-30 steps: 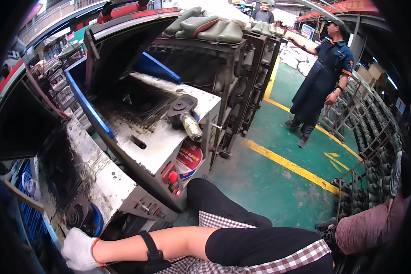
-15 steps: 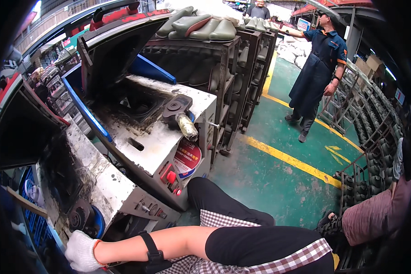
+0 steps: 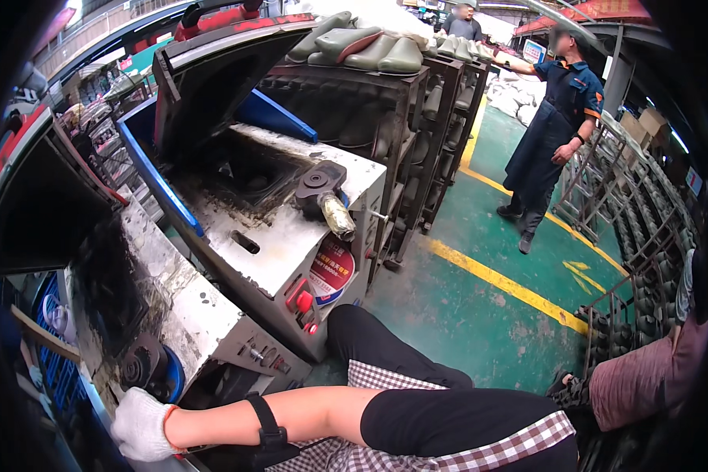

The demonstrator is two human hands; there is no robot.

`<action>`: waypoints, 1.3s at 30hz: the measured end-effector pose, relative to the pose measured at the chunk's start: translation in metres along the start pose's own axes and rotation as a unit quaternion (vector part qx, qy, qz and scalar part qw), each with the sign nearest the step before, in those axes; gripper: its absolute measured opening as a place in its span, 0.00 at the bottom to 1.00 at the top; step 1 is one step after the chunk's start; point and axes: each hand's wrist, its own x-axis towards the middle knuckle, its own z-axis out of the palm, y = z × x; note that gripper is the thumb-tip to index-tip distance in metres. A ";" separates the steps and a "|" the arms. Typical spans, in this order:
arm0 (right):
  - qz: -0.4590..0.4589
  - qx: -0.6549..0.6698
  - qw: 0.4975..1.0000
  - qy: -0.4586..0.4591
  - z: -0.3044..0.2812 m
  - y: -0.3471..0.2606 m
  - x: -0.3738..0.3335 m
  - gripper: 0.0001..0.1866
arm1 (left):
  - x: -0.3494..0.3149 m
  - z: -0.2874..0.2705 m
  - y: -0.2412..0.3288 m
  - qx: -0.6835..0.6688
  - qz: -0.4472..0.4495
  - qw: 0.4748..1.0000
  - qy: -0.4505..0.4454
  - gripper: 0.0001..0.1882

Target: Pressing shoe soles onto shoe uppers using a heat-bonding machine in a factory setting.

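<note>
My left hand [image 3: 141, 425], in a white knit glove with an orange-edged cuff, rests by the near corner of the closest machine [image 3: 187, 318]. Its fingers are curled in. Whatever they may hold is hidden. Just beyond the glove is a dark round-ended lever part [image 3: 138, 366] with a blue disc [image 3: 173, 376] beside it. A black strap [image 3: 266, 421] circles my bare forearm. My right hand is out of view.
Beside it stands a second machine with a raised dark lid [image 3: 220, 86], a tape-wrapped handle [image 3: 337, 216] and a red button [image 3: 300, 297]. Racks of shoes [image 3: 397, 157] stand behind. A person in a dark apron [image 3: 554, 141] stands on the green floor; another's pinkish clothing [image 3: 637, 377] shows at right.
The view has shifted slightly, so the machines and racks appear a little farther right and lower. My gloved hand stays by the machine corner, still curled.
</note>
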 end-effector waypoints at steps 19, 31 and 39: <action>0.003 0.002 1.000 0.005 0.008 0.000 0.001 0.19 | -0.003 0.010 -0.010 -0.010 0.035 0.999 0.013 0.21; 0.009 0.007 1.000 -0.010 0.000 0.001 0.001 0.19 | -0.002 0.006 -0.009 0.008 0.006 1.000 -0.006 0.23; -0.003 0.003 1.000 -0.010 0.001 0.001 0.000 0.19 | -0.002 0.019 -0.022 0.026 0.016 1.000 0.008 0.20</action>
